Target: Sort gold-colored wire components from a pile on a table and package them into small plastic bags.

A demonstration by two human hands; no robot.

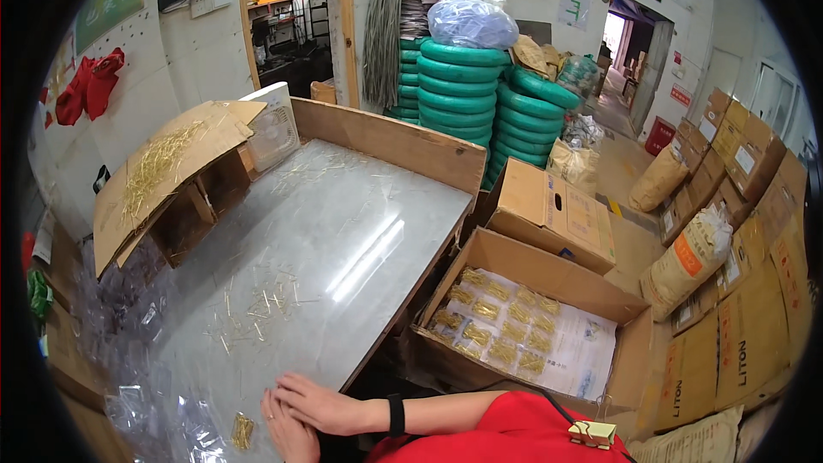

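Gold-coloured, the small packet (243, 431) we see lies on the grey tabletop (296, 214), just beside our left hand (290, 433). Our right hand (321, 405) overlaps the left, its fingers close together; we cannot tell whether either hand clamps anything. Loose gold sticks (279, 298) lie farther up.

The right hand (321, 406) overlaps the left hand (288, 434) by the tabletop (420, 214)'s near right corner, beside a gold packet (243, 431).
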